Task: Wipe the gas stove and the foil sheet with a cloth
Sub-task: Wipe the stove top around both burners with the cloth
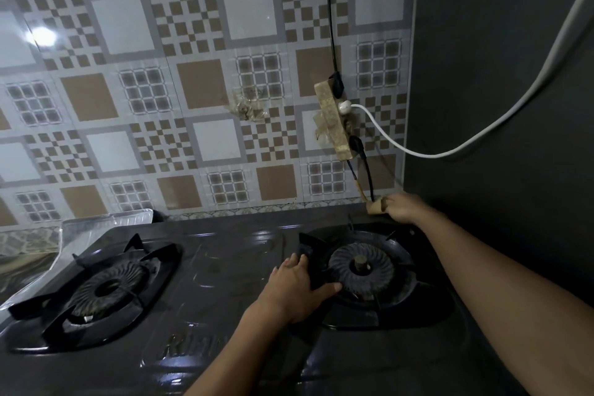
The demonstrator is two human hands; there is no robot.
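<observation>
A black two-burner gas stove (225,270) fills the lower half of the view. My left hand (297,289) grips the left side of the right burner's pan support (398,292), thumb towards the burner cap (361,268). At the stove's far right corner my right hand (401,207) holds a small tan cloth (375,206), bunched against the base of the wall. A shiny foil sheet (96,228) lies behind and left of the left burner (106,289), partly under the stove.
A tiled wall stands right behind the stove. A worn power strip (334,119) hangs on it above the cloth, with black cords and a white cable (450,151) running off to the right. A dark wall (498,106) closes the right side.
</observation>
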